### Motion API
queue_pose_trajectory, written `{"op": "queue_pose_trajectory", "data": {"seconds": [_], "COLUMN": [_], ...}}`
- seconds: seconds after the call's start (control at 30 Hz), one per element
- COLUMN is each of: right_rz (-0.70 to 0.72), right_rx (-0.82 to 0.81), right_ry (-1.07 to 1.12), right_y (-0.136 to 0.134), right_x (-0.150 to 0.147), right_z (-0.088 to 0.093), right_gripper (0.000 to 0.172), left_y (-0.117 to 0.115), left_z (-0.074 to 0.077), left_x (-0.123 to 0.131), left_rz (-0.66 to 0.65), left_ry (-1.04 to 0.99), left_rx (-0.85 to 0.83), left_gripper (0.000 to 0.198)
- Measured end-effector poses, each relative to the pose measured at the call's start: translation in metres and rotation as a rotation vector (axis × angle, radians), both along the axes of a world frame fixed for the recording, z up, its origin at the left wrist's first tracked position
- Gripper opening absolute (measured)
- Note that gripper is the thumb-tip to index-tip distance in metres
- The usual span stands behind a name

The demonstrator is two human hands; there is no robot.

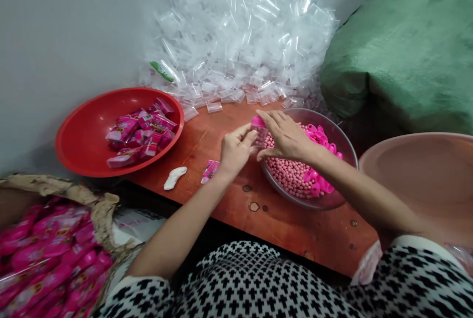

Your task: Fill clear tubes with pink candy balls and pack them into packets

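Small clear container (260, 138) with a pink top (257, 121) was held up at a bowl's edge

Seated at a worn reddish table (221, 205), a person in a black-and-white patterned garment (254, 283) worked with both bare hands. The left hand (236, 149) pinched the container between thumb and fingers, just at the left edge of a grey bowl (351, 153). The right hand (287, 133) was spread, its fingers stretched toward the pink top and its thumb apart, lower down; whether it pressed on the top could not be told. Whether the pink balls showed inside the container or through it was also unclear.

The bowl held pink balls (286, 175) and glossy bright-pink pieces (318, 134). Near the left forearm lay a pink printed packet (210, 171) and a crumpled white object (175, 178). To the left, a red basin (79, 143) held pink wrapped packs (142, 133); below it, an open sack (105, 214) bulged with more pink packages (44, 254). Clear plastic pieces (240, 37) were heaped behind, beside a large green sack (402, 47). A tan basin (417, 175) stood at right.
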State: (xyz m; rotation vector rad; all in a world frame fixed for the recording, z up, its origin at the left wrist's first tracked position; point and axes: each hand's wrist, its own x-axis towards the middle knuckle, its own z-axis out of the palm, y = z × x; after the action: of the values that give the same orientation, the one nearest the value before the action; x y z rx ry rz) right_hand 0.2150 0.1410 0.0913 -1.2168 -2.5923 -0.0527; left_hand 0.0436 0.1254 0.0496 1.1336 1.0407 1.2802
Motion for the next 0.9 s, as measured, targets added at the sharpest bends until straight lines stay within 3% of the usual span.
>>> {"op": "queue_pose_trajectory", "data": {"seconds": [0.03, 0.1, 0.2, 0.23, 0.37, 0.47, 0.6, 0.67, 0.77, 0.9], "right_rz": [0.055, 0.038, -0.274, -0.361, -0.457, -0.472, -0.480, -0.540, -0.610, -0.394], "right_rx": [-0.048, -0.121, -0.162, -0.187, -0.333, -0.362, -0.362, -0.440, -0.618, -0.805], "right_ry": [0.013, 0.030, -0.087, -0.153, -0.294, -0.323, -0.239, -0.022, 0.481, 1.059], "right_y": [0.019, 0.064, 0.131, 0.150, 0.194, 0.206, 0.214, 0.213, 0.198, 0.149], "right_x": [0.004, 0.016, 0.036, 0.039, 0.030, 0.015, 0.012, 0.018, 0.030, 0.038], "right_z": [0.002, 0.005, -0.002, -0.007, -0.038, -0.055, -0.058, -0.052, -0.037, -0.013], "right_gripper": [0.095, 0.092, 0.065, 0.063, 0.080, 0.079, 0.051, 0.040, 0.039, 0.041], "left_y": [0.010, 0.030, 0.056, 0.061, 0.072, 0.077, 0.085, 0.088, 0.090, 0.089], "left_z": [-0.003, -0.013, -0.032, -0.039, -0.051, -0.047, -0.035, -0.028, -0.016, -0.006], "left_x": [-0.010, -0.030, -0.051, -0.054, -0.049, -0.037, -0.024, -0.018, -0.009, 0.007], "left_rz": [0.007, 0.017, 0.041, 0.044, 0.024, 0.022, -0.001, -0.003, 0.004, 0.051], "left_ry": [0.009, 0.107, 0.477, 0.617, 1.011, 1.111, 1.067, 1.005, 0.892, 0.631], "left_rx": [-0.019, -0.032, 0.025, 0.050, 0.174, 0.252, 0.274, 0.275, 0.279, 0.257], "left_gripper": [0.032, 0.031, 0.019, 0.017, 0.023, 0.026, 0.030, 0.033, 0.036, 0.036]}}
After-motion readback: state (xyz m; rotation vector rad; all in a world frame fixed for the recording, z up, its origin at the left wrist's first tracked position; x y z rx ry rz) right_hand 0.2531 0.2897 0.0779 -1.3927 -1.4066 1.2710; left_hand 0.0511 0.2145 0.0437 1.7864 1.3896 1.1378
